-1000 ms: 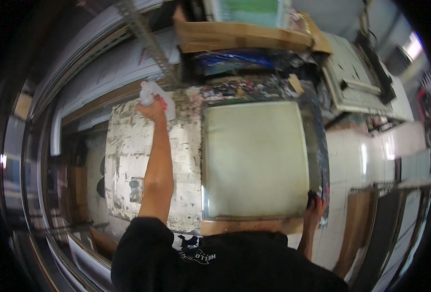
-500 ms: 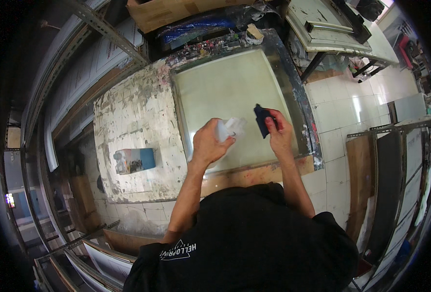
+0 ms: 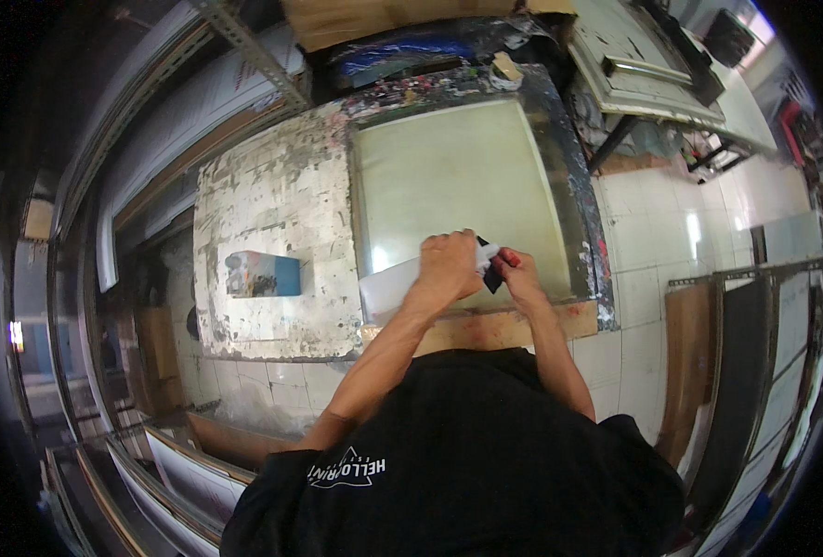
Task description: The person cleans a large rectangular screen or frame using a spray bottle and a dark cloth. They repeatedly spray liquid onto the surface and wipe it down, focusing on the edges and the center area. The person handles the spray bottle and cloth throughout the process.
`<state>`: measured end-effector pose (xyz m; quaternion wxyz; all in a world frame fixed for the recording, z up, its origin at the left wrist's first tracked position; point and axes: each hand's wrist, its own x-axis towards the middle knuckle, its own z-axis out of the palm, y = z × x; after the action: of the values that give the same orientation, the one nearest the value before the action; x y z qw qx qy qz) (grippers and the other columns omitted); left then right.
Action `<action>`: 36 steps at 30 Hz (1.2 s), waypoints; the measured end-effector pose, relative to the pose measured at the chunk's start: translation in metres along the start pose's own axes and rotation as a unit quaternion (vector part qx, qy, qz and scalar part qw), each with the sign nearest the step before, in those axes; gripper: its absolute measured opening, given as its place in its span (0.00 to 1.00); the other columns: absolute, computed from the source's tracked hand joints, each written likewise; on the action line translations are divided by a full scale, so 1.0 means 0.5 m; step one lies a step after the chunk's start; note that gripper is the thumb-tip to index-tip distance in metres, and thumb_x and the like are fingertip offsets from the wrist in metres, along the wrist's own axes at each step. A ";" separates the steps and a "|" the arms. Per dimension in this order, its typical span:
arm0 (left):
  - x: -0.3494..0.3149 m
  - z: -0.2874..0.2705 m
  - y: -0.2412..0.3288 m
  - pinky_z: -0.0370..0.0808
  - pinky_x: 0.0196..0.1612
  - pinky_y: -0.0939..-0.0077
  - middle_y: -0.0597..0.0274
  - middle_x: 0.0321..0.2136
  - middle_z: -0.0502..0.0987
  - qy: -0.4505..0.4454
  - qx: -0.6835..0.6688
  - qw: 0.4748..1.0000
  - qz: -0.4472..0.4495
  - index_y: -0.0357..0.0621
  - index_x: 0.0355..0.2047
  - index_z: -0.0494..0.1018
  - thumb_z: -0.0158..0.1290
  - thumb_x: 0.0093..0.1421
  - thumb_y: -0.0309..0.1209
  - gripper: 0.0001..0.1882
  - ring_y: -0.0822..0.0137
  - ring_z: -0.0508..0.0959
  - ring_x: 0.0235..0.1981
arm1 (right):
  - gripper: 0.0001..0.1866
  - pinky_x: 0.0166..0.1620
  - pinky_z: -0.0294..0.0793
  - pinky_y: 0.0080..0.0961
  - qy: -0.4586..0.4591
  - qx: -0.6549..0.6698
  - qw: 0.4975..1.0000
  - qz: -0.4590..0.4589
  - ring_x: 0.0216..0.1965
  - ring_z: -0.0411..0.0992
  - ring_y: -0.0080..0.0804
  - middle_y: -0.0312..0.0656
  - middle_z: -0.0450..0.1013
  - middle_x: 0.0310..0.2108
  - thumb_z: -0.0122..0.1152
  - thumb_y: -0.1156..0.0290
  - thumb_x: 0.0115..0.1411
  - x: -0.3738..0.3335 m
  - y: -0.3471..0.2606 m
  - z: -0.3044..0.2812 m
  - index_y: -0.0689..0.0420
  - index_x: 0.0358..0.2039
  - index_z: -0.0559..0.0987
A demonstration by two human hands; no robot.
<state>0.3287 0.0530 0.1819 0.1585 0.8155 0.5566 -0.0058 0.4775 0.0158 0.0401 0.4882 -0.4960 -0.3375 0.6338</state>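
Note:
My left hand (image 3: 447, 267) is closed round a whitish translucent bottle (image 3: 395, 286), tipped on its side with the base to the left and the neck to the right. In my right hand (image 3: 523, 281) is a dark piece that looks like a folded cloth (image 3: 492, 276), right at the bottle's neck. A red patch shows at the right fingers; I cannot tell what it is. Whether liquid comes out is too small to see. Below both hands lies a pale yellow-green framed printing screen (image 3: 458, 176).
A stained blue and grey box-shaped container (image 3: 265, 275) lies on the paint-marked board (image 3: 272, 204) to the left. Metal shelving (image 3: 254, 56) rises at the upper left. A white table (image 3: 644, 65) stands far right, and panels (image 3: 699, 362) lean at the near right.
My hands have come together. The left turned the bottle onto its side with its neck to the right, and the right brought the dark cloth left and down to it.

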 end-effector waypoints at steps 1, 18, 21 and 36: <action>0.002 0.007 0.007 0.76 0.37 0.63 0.51 0.26 0.80 0.015 0.018 1.000 0.010 0.39 0.30 0.75 0.61 0.39 0.27 0.15 0.54 0.82 0.30 | 0.07 0.35 0.69 0.17 0.001 0.044 0.998 0.032 0.31 0.70 0.19 0.33 0.75 0.30 0.54 0.80 0.63 -0.007 -0.008 0.001 0.65 0.40 0.79; 0.008 0.039 -0.022 0.75 0.45 0.60 0.47 0.31 0.79 -0.070 -0.011 0.997 0.011 0.36 0.34 0.77 0.59 0.42 0.28 0.16 0.49 0.80 0.39 | 0.04 0.33 0.70 0.17 -0.044 0.152 0.977 0.143 0.28 0.67 0.21 0.32 0.67 0.26 0.50 0.83 0.57 -0.021 0.007 -0.017 0.60 0.29 0.72; -0.003 0.042 -0.037 0.76 0.46 0.60 0.45 0.31 0.79 -0.045 -0.030 0.999 0.001 0.36 0.34 0.76 0.59 0.42 0.28 0.16 0.48 0.80 0.39 | 0.06 0.33 0.69 0.15 -0.057 0.098 0.981 0.156 0.27 0.67 0.18 0.29 0.66 0.25 0.50 0.83 0.57 0.008 0.040 -0.036 0.57 0.29 0.73; -0.180 0.043 -0.186 0.73 0.49 0.66 0.53 0.41 0.75 0.324 -0.434 0.837 -0.074 0.39 0.49 0.68 0.67 0.48 0.25 0.28 0.60 0.76 0.46 | 0.11 0.47 0.75 0.23 0.069 0.246 0.967 0.001 0.40 0.76 0.29 0.41 0.76 0.39 0.57 0.77 0.63 -0.045 -0.093 -0.065 0.64 0.45 0.76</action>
<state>0.2134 -0.0033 0.1546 0.3054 0.5749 0.5803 0.4894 0.5226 0.0061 0.0802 0.6164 -0.4036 -0.1363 0.6622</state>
